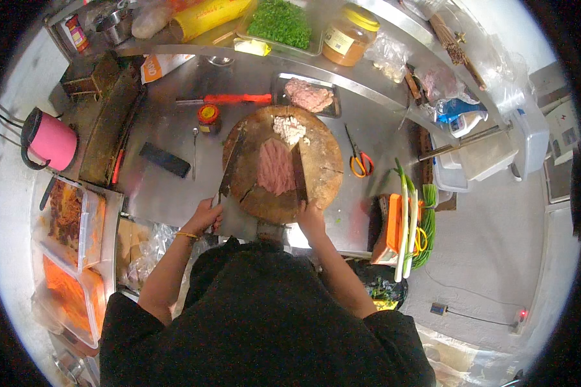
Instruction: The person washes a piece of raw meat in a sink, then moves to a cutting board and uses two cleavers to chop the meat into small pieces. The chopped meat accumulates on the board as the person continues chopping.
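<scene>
A round wooden chopping block [327, 159] stands on the steel counter before me. My left hand [203, 216] is closed on the handle of a knife [231, 164], whose dark blade lies over the block's left side. My right hand [313, 220] grips a second dark-bladed knife [299, 174], which stands along the right edge of a mound of sliced raw meat [276, 167]. Finely chopped white pieces [289, 128] lie on the block above the meat. Behind the block, a metal tray [336, 109] holds a lump of pale minced meat [309, 95].
Scissors [360, 157] lie right of the block, and spring onions [403, 222] stand farther right. On the left are a lidded jar [208, 119], a spoon [194, 152] and a dark rectangular block [165, 159]. A steel shelf [339, 77] crosses above the counter's rear, bearing containers.
</scene>
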